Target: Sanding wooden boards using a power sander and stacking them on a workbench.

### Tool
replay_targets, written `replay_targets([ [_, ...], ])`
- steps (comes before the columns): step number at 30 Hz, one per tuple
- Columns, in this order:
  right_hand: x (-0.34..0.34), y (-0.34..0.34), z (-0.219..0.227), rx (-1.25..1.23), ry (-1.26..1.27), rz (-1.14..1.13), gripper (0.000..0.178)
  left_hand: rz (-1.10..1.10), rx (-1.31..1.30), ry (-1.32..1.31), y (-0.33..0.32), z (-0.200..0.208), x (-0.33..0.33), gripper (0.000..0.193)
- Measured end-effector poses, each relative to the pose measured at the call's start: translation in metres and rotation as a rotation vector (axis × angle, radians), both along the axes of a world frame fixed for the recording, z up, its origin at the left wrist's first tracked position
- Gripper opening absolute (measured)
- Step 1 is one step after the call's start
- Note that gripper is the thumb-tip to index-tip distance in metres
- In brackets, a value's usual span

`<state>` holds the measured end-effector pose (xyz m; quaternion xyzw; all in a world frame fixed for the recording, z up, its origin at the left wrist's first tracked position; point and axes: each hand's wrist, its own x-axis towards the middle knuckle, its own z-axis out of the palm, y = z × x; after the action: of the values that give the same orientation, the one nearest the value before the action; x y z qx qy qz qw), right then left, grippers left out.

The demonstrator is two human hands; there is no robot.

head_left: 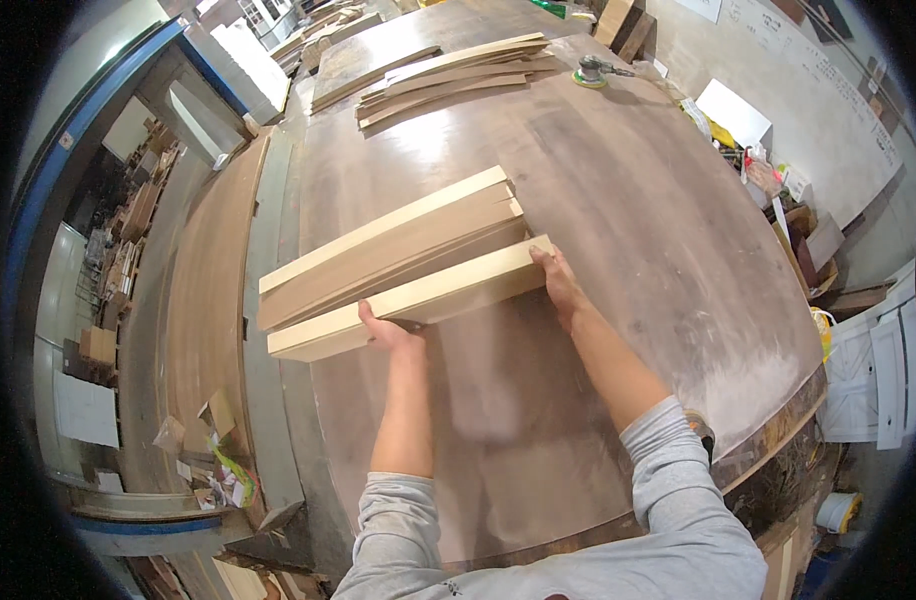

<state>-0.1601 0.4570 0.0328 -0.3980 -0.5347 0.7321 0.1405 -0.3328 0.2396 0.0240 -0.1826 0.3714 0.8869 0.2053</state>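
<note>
- Left hand grips the pale board's near edge, steadying it.
- Right hand clasps its far end, aligning it beside the stacked boards on the counter.

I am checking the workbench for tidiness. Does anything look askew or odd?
The stack of boards is fanned, its ends uneven. Both hands grip the pale front board. Whitish dust smears the table's right side.

A woodworking shop: a broad, dust-streaked brown workbench carries stacked pale wooden boards and thin veneer strips. An orbital sander sits at the far edge (dust around it), with timber offcuts piled along the floor.
</note>
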Motion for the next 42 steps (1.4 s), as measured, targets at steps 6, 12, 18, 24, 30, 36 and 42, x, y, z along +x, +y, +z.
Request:
replay_targets([
  [6, -0.038, 0.023, -0.006, 0.015, 0.035, -0.024, 0.105, 0.217, -0.241, -0.083, 0.015, 0.006, -0.024, 0.092],
  [12, -0.045, 0.026, -0.022, 0.046, 0.124, 0.026, 0.084, -0.057, -0.269, 0.041, -0.018, 0.004, -0.020, 0.086],
  [18, -0.048, 0.039, -0.043, 0.306, 0.115, 0.012, 0.070, 0.063, -0.251, -0.024, -0.011, -0.001, 0.001, 0.075],
  [24, -0.043, 0.033, -0.058, 0.380, 0.083, -0.007, 0.065, 0.071, -0.251, -0.049, -0.035, -0.020, -0.003, 0.055],
  [30, -0.040, 0.037, -0.059, 0.318, 0.081, -0.028, 0.067, 0.132, -0.440, -0.193, -0.060, -0.054, 0.017, 0.042],
  [36, -0.011, 0.021, -0.096, 0.488, 0.007, -0.072, 0.056, 0.152, -0.313, -0.178, -0.086, -0.061, 0.051, 0.023],
  [42, 0.040, -0.001, -0.079, 0.766, -0.246, -0.028, 0.034, -0.187, -0.578, 0.028, -0.124, -0.046, 0.077, 0.020],
])
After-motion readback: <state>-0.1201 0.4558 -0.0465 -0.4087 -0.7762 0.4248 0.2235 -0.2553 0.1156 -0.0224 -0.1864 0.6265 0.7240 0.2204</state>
